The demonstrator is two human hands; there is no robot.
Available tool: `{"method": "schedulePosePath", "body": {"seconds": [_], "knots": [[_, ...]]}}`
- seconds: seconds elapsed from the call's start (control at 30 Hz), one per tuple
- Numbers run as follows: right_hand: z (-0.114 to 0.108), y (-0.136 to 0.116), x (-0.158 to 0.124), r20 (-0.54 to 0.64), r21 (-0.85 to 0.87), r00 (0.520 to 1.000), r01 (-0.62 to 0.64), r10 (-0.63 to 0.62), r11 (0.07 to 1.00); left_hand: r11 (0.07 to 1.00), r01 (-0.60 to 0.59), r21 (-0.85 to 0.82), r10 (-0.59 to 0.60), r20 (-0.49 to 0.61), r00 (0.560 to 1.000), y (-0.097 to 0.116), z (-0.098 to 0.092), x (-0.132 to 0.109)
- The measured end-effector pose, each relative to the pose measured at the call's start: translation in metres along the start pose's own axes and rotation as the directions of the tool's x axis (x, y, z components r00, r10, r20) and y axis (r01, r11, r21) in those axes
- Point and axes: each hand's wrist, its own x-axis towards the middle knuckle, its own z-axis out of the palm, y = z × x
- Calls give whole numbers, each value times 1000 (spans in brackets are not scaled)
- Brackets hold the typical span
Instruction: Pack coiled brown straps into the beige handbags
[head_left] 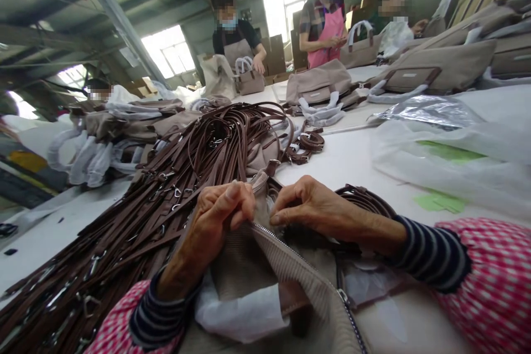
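Two pinches meet at the zipper (286, 251) of a beige bag (236, 271) by the near edge of the table (348, 160): our left hand (209, 221) clenches the bag's top tab (259, 180), and our right hand (309, 213) pinches the zipper's end, which runs toward us and rightward. Brown straps (136, 204) heap along the table's left side; beyond, bags (440, 66) and co-workers (238, 38) line its far end.

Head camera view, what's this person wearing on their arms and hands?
The left hand and right hand are bare, with no gloves. Each arm wears a dark striped sleeve with pale bands, under a pink-and-white checked oversleeve with a gathered edge.
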Motion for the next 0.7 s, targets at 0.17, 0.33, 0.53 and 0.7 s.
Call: {"method": "schedulePosePath", "body": {"seconds": [0.17,0.33,0.53,0.7], "knots": [[7,-1,-1,150,-1,989,-5,5,1000,1000,-6,-24,5,-23,1000,0,1,-2],[5,-7,-4,89,-63,995,43,-38,997,991,68,114,-72,30,997,4,-3,-6],[-9,-5,-6,9,-114,994,110,-110,987,878,7,478,-101,172,980,18,-1,-6],[-6,-12,-11,126,-277,988,121,-89,953,873,-4,487,-153,282,947,22,-2,-5]]}}
